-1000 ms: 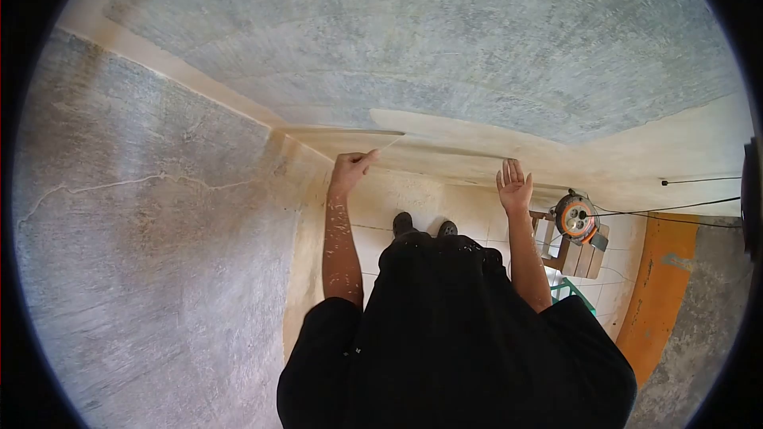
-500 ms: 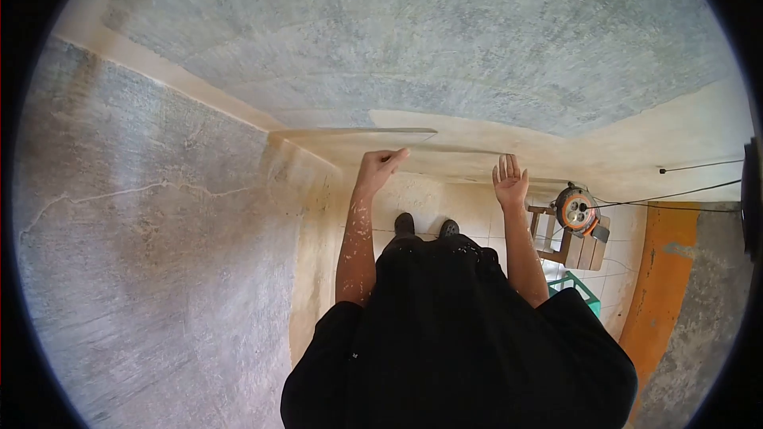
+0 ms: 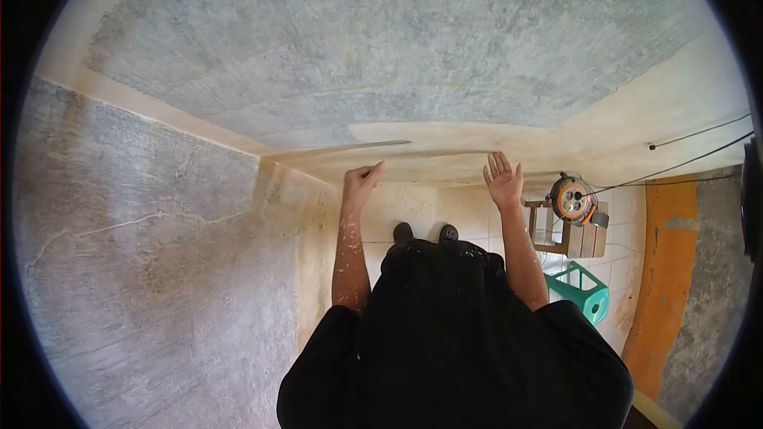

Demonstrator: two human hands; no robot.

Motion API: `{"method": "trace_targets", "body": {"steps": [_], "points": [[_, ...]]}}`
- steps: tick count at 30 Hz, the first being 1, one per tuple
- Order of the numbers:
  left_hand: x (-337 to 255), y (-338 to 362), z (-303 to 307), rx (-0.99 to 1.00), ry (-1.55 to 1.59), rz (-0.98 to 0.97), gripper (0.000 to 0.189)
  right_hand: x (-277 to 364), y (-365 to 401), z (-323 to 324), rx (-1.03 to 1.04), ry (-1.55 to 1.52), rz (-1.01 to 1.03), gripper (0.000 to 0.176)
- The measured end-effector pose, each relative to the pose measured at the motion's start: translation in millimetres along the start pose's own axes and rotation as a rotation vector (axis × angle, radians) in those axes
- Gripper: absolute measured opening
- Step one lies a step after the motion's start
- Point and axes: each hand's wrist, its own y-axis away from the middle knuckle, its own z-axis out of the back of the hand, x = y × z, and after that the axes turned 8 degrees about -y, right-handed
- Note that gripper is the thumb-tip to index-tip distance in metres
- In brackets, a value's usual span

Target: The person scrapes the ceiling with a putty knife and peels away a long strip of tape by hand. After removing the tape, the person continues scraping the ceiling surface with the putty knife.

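My left hand (image 3: pixel 362 186) is raised in front of the lower wall, bent at the knuckles. Its thumb and fingers come together toward the right, and I see nothing between them. To the right, my right hand (image 3: pixel 505 183) is held up with the palm showing and the fingers stretched out, holding nothing. Both hands appear apart from the wall (image 3: pixel 413 63), which is rough blue-grey above a cream lower band. Pale specks dot my forearms, mostly the left one (image 3: pixel 350 258).
A cable reel (image 3: pixel 574 199) with an orange rim rests on a small wooden stool (image 3: pixel 586 240). Nearby stands a green plastic stool (image 3: pixel 590 300). Black cables (image 3: pixel 675 165) run off to the right. A cracked grey wall (image 3: pixel 159 294) rises on my left. My shoes (image 3: pixel 449 233) are on the tiles.
Both hands have shifted slightly left, the left one also a little lower in view. The right fingers are more spread. The view has tilted, showing more of the green stool.
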Motion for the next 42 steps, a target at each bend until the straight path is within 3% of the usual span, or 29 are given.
{"method": "trace_targets", "body": {"steps": [4,7,10,13,19,22,26,28,31,42], "points": [[-16.3,0.6,-19.2,0.011,0.058,-0.127,0.047,-4.9,5.3,2.7,0.012,-0.009,0.008,0.065],[-5.4,0.6,-13.4,-0.012,0.068,0.083,0.047,0.9,6.0,-2.2,-0.018,-0.008,-0.016,0.065],[-6.4,3.0,-24.7,0.095,0.172,0.061,0.048,-5.0,5.1,6.4,0.041,-0.009,-0.007,0.065],[6.0,9.2,-23.8,0.063,0.286,0.259,0.049,-7.0,4.5,3.5,-0.011,-0.018,-0.006,0.065],[-18.1,-14.3,-43.6,0.142,0.128,-0.039,0.046,-9.8,4.6,3.6,-0.001,0.006,0.015,0.066],[-6.9,1.3,-16.7,0.089,0.105,0.093,0.044,-2.0,7.2,1.5,0.011,-0.008,-0.007,0.067],[-1.9,-1.9,-37.3,0.103,0.089,0.030,0.044,-0.7,12.7,5.7,0.014,-0.008,-0.014,0.067],[-28.5,-3.9,-55.5,0.094,0.143,-0.044,0.045,-3.9,8.4,1.6,0.016,-0.010,0.000,0.066],[1.9,1.7,-39.4,0.079,0.148,0.116,0.046,1.7,11.3,-6.5,-0.024,-0.009,-0.018,0.066],[15.2,0.0,-60.0,0.154,0.410,0.195,0.043,0.9,5.8,2.0,0.005,0.007,-0.013,0.065]]}}
